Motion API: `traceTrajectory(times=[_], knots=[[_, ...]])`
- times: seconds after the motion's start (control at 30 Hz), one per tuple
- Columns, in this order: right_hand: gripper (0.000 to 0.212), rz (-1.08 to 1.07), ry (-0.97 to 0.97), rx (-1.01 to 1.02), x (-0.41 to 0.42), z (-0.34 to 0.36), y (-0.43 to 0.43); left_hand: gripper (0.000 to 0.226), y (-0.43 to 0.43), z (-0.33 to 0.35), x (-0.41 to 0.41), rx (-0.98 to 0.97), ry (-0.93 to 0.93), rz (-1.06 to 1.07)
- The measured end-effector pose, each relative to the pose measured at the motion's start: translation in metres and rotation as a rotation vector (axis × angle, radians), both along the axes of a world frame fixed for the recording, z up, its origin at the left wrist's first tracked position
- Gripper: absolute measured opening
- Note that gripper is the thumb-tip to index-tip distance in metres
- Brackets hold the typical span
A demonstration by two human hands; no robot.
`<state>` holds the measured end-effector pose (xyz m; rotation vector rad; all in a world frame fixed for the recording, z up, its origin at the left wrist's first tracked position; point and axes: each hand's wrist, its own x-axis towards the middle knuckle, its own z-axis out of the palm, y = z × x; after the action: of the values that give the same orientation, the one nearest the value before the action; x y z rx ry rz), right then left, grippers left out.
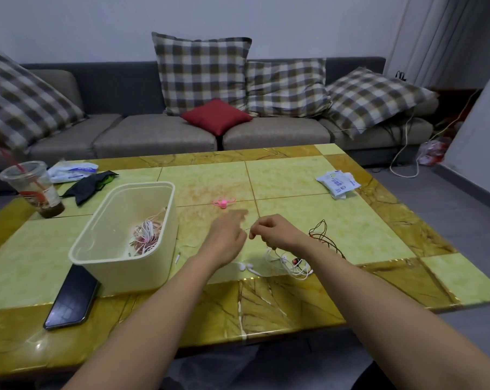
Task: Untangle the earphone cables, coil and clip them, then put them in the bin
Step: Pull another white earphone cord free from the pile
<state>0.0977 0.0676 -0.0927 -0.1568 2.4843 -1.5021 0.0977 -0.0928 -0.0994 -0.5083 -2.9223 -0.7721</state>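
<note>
The right hand (pixel 269 230) curls its fingers round a thin white earphone cable (pixel 290 264). The cable's tangle lies near the front edge of the green and yellow stone table (pixel 294 190). The left hand (pixel 228 235) is just beside the right one, too blurry to tell its grip. The cream plastic bin (pixel 131 274), near the left edge, holds coiled pink and white cables (pixel 146 235).

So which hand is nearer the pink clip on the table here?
Left. The left hand lies just on the near side of the pink clip, its fingers blurred. The right hand, pinching the white earphone cable, sits further off to the clip's right.
</note>
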Motion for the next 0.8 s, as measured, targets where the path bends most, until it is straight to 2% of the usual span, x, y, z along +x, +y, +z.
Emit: traceTrajectory(times=[0.07, 0.17, 0.23, 0.3, 0.37, 0.43, 0.5, 0.57, 0.7, 0.77, 0.8], knots=[[0.025, 0.01, 0.007, 0.01, -0.001, 0.001, -0.002, 0.024, 0.01, -0.001, 0.001, 0.011, -0.085, -0.073], [0.025, -0.06, 0.009, 0.028, 0.0, 0.0, 0.014, 0.026, 0.0, -0.004, -0.006, 0.008, -0.093, 0.172], [0.026, -0.131, 0.023, 0.029, -0.001, -0.004, 0.026, 0.028, -0.011, -0.006, -0.01, -0.065, -0.086, 0.356], [0.027, -0.137, 0.042, 0.052, -0.002, -0.007, 0.028, 0.033, -0.015, -0.006, -0.01, -0.152, -0.034, 0.411], [0.026, -0.076, 0.041, 0.083, -0.001, -0.005, 0.02, 0.042, -0.003, -0.003, -0.005, -0.113, 0.026, 0.247], [0.024, -0.006, 0.059, 0.121, 0.0, -0.001, 0.009, 0.034, 0.013, -0.001, 0.001, -0.092, 0.059, 0.022], [0.023, 0.006, 0.083, 0.136, 0.0, 0.001, 0.006, 0.029, 0.019, 0.001, 0.002, -0.202, 0.114, -0.017], [0.022, -0.026, 0.064, 0.147, 0.001, 0.001, 0.015, 0.027, 0.012, 0.006, 0.001, -0.297, 0.143, 0.122], [0.021, -0.108, 0.055, 0.267, 0.002, -0.002, 0.036, 0.023, -0.013, 0.006, 0.0, -0.481, 0.031, 0.463], [0.02, -0.105, 0.102, 0.279, 0.001, -0.003, 0.033, 0.028, -0.01, 0.006, 0.0, -0.565, 0.003, 0.475], [0.02, -0.092, 0.126, 0.267, 0.001, -0.003, 0.029, 0.035, -0.006, 0.006, 0.0, -0.532, 0.033, 0.432]])
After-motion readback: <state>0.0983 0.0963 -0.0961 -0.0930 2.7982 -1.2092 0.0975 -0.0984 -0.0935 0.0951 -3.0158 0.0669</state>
